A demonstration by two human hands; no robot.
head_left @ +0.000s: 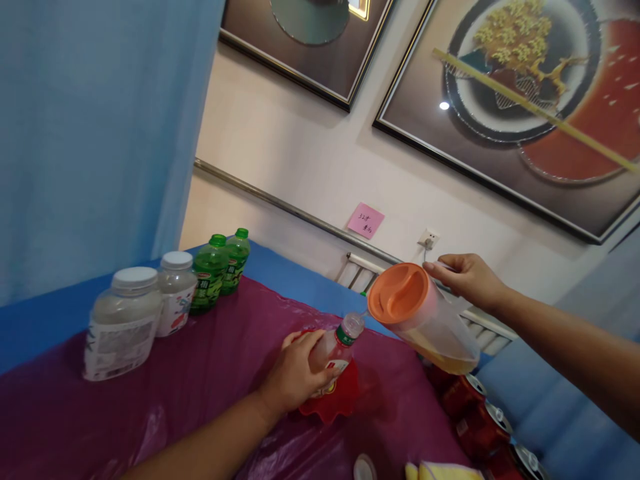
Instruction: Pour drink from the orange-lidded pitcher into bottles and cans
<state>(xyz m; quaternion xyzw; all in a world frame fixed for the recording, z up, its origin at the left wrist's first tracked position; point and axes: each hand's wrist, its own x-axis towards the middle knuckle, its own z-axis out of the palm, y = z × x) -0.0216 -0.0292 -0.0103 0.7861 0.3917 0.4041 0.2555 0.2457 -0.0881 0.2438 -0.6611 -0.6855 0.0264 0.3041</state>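
Observation:
My left hand (295, 370) is wrapped round a clear plastic bottle (336, 347) with a green neck ring, held over a red scalloped dish (345, 397). My right hand (467, 277) grips the handle of a translucent pitcher (440, 330) with an orange lid (400, 293). The pitcher is tilted to the left, its lid beside the bottle's open mouth. Yellowish liquid lies along the pitcher's lower side. A thin stream seems to run between the lid and the bottle mouth.
White-lidded jars (125, 323) and green bottles (210, 273) line the left of the purple cover (200, 387). Red cans (483, 427) stand at the right. A yellow cloth (443, 471) and a round cap (365, 468) lie near the front. Radiator (357, 272) behind.

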